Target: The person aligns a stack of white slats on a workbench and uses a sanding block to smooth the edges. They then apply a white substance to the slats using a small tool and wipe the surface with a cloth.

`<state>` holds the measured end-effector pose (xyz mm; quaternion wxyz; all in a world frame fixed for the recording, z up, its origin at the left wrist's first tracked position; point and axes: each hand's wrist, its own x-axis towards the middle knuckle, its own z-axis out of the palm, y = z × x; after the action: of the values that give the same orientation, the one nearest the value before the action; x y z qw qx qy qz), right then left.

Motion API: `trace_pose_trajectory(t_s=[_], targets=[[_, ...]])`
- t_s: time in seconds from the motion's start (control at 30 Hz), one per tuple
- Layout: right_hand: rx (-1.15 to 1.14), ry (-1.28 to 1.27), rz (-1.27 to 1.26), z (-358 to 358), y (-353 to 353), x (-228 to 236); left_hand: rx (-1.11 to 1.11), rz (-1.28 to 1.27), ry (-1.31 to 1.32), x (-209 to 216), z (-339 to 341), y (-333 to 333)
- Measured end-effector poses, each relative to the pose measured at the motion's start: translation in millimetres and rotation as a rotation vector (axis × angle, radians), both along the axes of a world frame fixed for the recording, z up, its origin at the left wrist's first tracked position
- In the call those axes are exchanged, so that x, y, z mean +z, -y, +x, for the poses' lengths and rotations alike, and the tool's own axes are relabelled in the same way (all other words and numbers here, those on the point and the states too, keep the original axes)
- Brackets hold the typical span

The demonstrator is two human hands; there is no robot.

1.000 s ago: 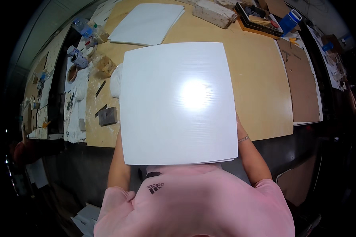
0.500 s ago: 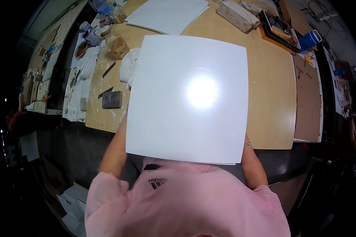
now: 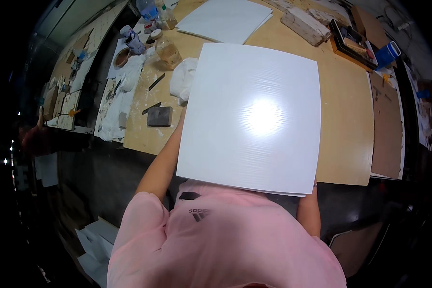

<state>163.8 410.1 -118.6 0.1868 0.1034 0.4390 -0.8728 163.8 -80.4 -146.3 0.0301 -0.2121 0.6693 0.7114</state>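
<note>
A large glossy white panel (image 3: 225,139) fills the middle of the view, raised in front of my chest and over the near edge of the table. A second sheet's edge shows just under its lower right side. Both my forearms run up to the panel, the left one behind its left edge and the right one behind its lower right corner. My two hands are hidden beneath it, so their fingers do not show. Left of the panel lie a white cloth (image 3: 182,80) and a dark grey block (image 3: 159,116).
White sheets (image 3: 222,20) lie stacked at the table's far side. Jars and bottles (image 3: 168,54) stand at the left, near thin black blades (image 3: 156,81). A worn whitish block (image 3: 305,29), a tool tray (image 3: 351,47) and a blue container (image 3: 388,54) are far right.
The view has swung so that the table and panel sit further right in it. The glare on the panel has shifted a little, and my left forearm shows more of its length.
</note>
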Motion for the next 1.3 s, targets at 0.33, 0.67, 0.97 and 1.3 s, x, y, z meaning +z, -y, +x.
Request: trace_pose_trajectory(t_s=[0.33, 0.67, 0.97, 1.3], targets=[[-0.372, 0.016, -0.012, 64.7, -0.4, -20.2, -0.133, -1.318, -0.347, 23.6, -68.4, 82.4], [-0.948, 0.078, 0.252, 115.2, 48.7, -35.2, 0.192, -0.524, -0.493, 62.8, -93.3, 205.7], [-1.215, 0.138, 0.394, 100.4, 63.1, -35.7, -0.126, -0.499, -0.386, 54.0, -159.0, 214.5], [-1.228, 0.173, 0.315, 98.8, 94.7, -5.9, -0.088, -0.547, -0.408, 21.4, -169.5, 269.8]])
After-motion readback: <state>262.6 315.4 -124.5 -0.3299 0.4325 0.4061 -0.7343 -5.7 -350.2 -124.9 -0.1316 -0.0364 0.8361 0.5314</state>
